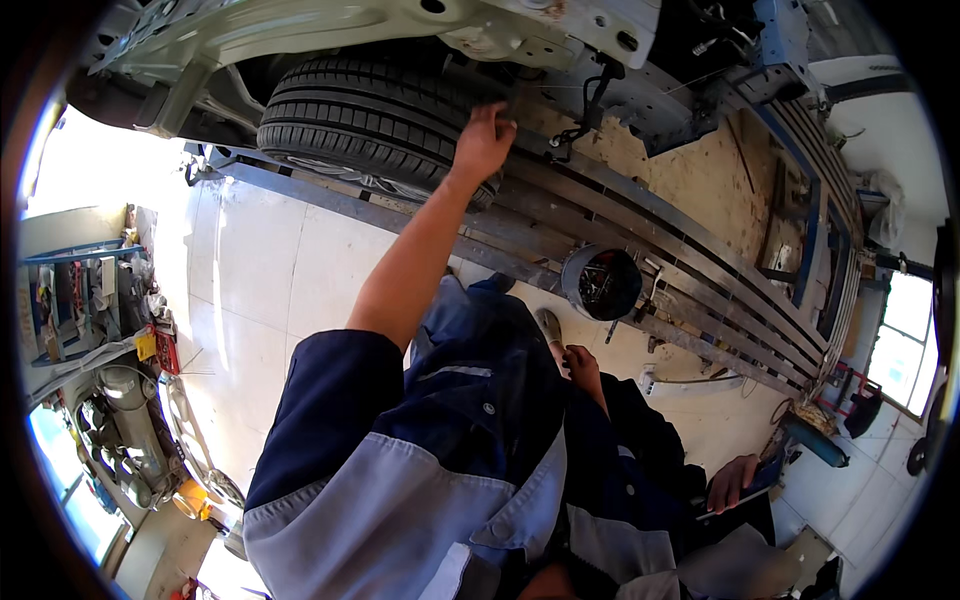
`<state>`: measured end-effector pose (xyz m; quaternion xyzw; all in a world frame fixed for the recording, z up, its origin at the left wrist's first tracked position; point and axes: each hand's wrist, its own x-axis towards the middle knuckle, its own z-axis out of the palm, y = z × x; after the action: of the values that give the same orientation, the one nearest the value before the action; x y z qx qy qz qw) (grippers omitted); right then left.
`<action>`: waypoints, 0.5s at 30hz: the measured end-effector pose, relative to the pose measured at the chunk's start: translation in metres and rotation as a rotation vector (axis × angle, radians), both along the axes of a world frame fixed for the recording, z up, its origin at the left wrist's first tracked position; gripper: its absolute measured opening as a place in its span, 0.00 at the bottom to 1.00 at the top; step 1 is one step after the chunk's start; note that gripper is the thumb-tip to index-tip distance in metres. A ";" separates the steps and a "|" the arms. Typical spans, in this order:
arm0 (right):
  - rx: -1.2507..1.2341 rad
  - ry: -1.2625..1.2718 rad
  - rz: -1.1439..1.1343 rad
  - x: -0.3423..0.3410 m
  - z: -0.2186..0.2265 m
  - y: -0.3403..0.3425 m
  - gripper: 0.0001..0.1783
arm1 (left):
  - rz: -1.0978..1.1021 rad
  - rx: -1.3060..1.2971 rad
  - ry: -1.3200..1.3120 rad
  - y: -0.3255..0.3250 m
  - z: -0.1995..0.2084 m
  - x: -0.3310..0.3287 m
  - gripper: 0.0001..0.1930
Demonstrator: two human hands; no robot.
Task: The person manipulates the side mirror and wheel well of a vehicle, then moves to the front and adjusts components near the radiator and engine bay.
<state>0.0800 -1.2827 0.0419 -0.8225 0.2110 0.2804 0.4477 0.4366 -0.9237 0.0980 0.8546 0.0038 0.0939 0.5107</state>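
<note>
My left hand [486,142] reaches forward beside the black tyre [365,105], its fingers curled near the tread's right end. Anything between those fingers is too small to make out. Close to my body, my right hand [583,368] is closed, and what it may hold is hidden. Ahead of it a round dark bucket [574,285] stands by the steel rails [690,290], with dark small pieces inside. Bare, pale green bodywork [330,32] of a vehicle hangs over the tyre.
Another person's hand [733,484] is at the lower right, by a dark flat object. Black cabling [590,105] dangles from the bodywork. A cluttered shelf [80,290] stands at the left. A teal cylinder [815,441] lies at the far right.
</note>
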 end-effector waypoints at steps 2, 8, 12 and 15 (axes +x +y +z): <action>0.042 0.016 -0.039 0.003 -0.002 0.001 0.15 | 0.095 0.011 0.070 0.008 -0.001 0.044 0.20; -0.008 0.083 -0.238 -0.056 -0.037 -0.023 0.16 | 0.108 0.366 0.173 0.047 -0.082 0.146 0.18; -0.121 -0.104 -0.187 -0.077 0.000 0.002 0.17 | 0.098 0.400 0.303 0.066 -0.110 0.164 0.15; -0.051 -0.025 -0.294 -0.089 0.009 0.022 0.16 | 0.087 0.307 0.299 0.061 -0.114 0.171 0.14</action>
<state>-0.0087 -1.2606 0.0512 -0.7972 0.3308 0.1962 0.4654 0.6074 -0.8623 -0.0164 0.9258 0.1017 -0.0124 0.3639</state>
